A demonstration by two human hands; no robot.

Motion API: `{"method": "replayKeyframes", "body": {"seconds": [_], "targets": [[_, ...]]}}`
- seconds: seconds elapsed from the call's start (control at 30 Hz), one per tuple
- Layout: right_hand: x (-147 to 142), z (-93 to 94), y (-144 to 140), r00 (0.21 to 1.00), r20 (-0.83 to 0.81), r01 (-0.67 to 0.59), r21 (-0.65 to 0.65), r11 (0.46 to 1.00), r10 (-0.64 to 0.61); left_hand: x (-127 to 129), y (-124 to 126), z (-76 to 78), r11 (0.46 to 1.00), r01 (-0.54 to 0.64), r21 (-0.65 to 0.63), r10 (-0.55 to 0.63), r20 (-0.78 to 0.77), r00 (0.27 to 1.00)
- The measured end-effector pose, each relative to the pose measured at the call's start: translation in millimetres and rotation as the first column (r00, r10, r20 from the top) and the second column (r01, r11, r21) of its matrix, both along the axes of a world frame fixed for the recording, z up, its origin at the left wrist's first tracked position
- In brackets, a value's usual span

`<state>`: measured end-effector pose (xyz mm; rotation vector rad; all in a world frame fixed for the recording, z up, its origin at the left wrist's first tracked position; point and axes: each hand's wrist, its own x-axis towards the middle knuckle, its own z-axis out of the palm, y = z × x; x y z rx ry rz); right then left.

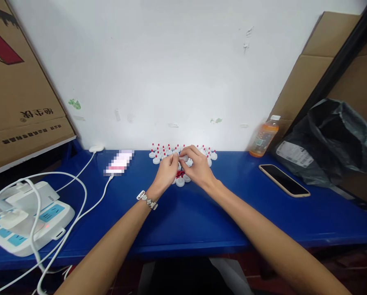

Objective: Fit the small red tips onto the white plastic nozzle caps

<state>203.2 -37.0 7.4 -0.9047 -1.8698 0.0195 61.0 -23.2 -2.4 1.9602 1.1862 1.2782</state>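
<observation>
In the head view, my left hand (168, 169) and my right hand (199, 167) meet over a group of small white caps with red tips. My right fingers close round a white cap (185, 158), partly hidden by the hand. Close beside it, the left thumb and forefinger are pinched together; what lies between them is too small to tell. Upright caps with red tips (156, 160) spread behind and to both sides of the hands. Just below the hands lie small red pieces (180, 173) and another white cap (180, 182).
A blue table (195, 221) runs along the wall. To the left are a power strip (57, 221) with white cables and a charging device with a blurred screen (118, 164). On the right are a phone (284, 180), an orange drink bottle (264, 137) and a dark plastic bag (334, 135).
</observation>
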Motion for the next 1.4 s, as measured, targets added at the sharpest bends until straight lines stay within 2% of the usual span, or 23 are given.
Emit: {"method": "replayKeyframes", "body": {"seconds": [0.07,0.13,0.2,0.27,0.33,0.4,0.47,0.53,0.57,0.63,0.73,0.83,0.9,1.0,1.07,1.17,1.27,1.4], "targets": [[5,0.4,1,0.997,-0.064,-0.055,-0.161,0.985,0.045,-8,-5,4.7,0.985,0.036,0.171,0.005,-0.238,0.971],[11,0.8,2,0.992,-0.105,-0.101,-0.313,0.944,0.071,-16,-9,8.7,0.94,0.112,0.321,0.048,-0.452,0.89],[16,1.7,2,0.985,-0.13,-0.157,-0.39,0.907,0.115,-21,-10,10.8,0.892,0.197,0.407,0.089,-0.586,0.806],[18,3.0,0,0.975,-0.13,-0.219,-0.419,0.881,0.18,-22,-9,10.3,0.863,0.277,0.423,0.072,-0.645,0.761],[18,3.9,-3,0.972,-0.098,-0.236,-0.408,0.882,0.214,-21,-7,8.2,0.862,0.323,0.39,-0.001,-0.637,0.77],[18,3.6,-6,0.984,-0.028,-0.175,-0.327,0.928,0.176,-19,-5,6.0,0.89,0.302,0.341,-0.07,-0.554,0.83],[22,1.4,-6,0.999,0.021,-0.043,-0.186,0.982,0.047,-17,-2,5.3,0.937,0.165,0.307,-0.04,-0.375,0.926],[28,-2.0,-3,0.994,-0.007,0.105,-0.078,0.991,-0.106,-19,1,5.9,0.963,-0.014,0.271,0.068,-0.191,0.979],[32,-3.7,0,0.985,-0.043,0.163,-0.061,0.985,-0.165,-20,2,6.2,0.963,-0.054,0.264,0.099,-0.161,0.982],[39,-6.5,8,0.968,-0.112,0.215,-0.093,0.972,-0.225,-23,5,5.2,0.959,0.025,0.284,0.06,-0.287,0.956],[45,-7.5,25,0.956,-0.136,0.236,-0.167,0.957,-0.259,-28,9,-0.8,0.933,0.197,0.302,0.01,-0.568,0.823],[45,-4.8,51,0.939,-0.055,0.322,-0.213,0.923,-0.34,-31,12,-6.8,0.938,0.227,0.26,0.004,-0.667,0.745],[43,-2.0,72,0.943,0.038,0.327,-0.303,0.895,-0.331,-34,14,-8.2,0.946,0.232,0.225,-0.027,-0.66,0.75],[38,1.4,104,0.95,0.168,0.309,-0.408,0.859,-0.262,-38,15,-7.6,0.956,0.23,0.184,-0.079,-0.591,0.803],[32,1.8,121,0.916,0.309,0.369,-0.401,0.839,-0.255,-41,15,-7.0,0.961,0.223,0.164,-0.097,-0.553,0.828],[23,0.0,137,0.824,0.51,0.468,-0.367,0.804,-0.247,-44,16,-6.7,0.965,0.205,0.167,-0.085,-0.536,0.84],[15,-1.4,144,0.789,0.574,0.485,-0.363,0.795,-0.22,-46,17,-6.4,0.969,0.163,0.183,-0.041,-0.536,0.843],[3,0.9,150,0.765,0.599,0.504,-0.326,0.8,-0.238,-47,17,-5.0,0.965,0.17,0.2,-0.025,-0.574,0.819]]}}
